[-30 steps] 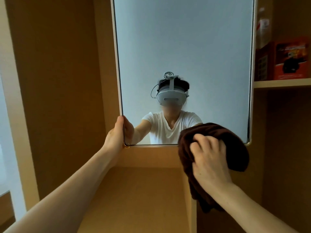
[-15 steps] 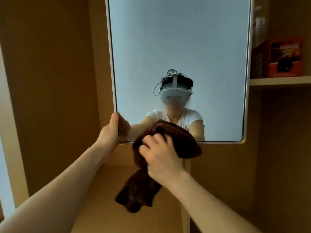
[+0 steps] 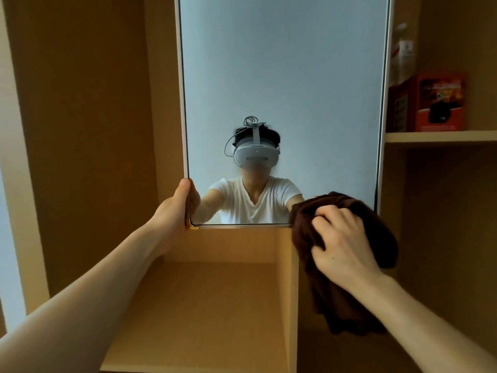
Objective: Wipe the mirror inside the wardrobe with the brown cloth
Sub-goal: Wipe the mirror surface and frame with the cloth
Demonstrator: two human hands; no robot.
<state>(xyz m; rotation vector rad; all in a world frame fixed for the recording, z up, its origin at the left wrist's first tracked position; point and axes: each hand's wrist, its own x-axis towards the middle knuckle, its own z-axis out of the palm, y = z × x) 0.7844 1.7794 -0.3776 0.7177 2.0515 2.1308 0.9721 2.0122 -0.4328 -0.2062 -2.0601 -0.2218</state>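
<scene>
Because the brown cloth [image 3: 347,308] is soft and limp, it bunches under the right hand [image 3: 345,243]. That hand's fingers curl into a fold and pinch it at the lower right corner of the mirror [image 3: 282,84], and a loose tail hangs below the frame. It looks light and should slide easily on glass; gripping a thick wad gives a broad pad.

The mirror is stiff, smooth and breakable, and perhaps free to swing. The left hand [image 3: 173,211] grips its lower left edge, with the fingers behind the frame out of sight. The mirror's top is cut off, its lower right corner is covered, and any smears are too faint to judge. On the shelf [image 3: 441,137], the red box [image 3: 438,103] sits in dim light.
</scene>
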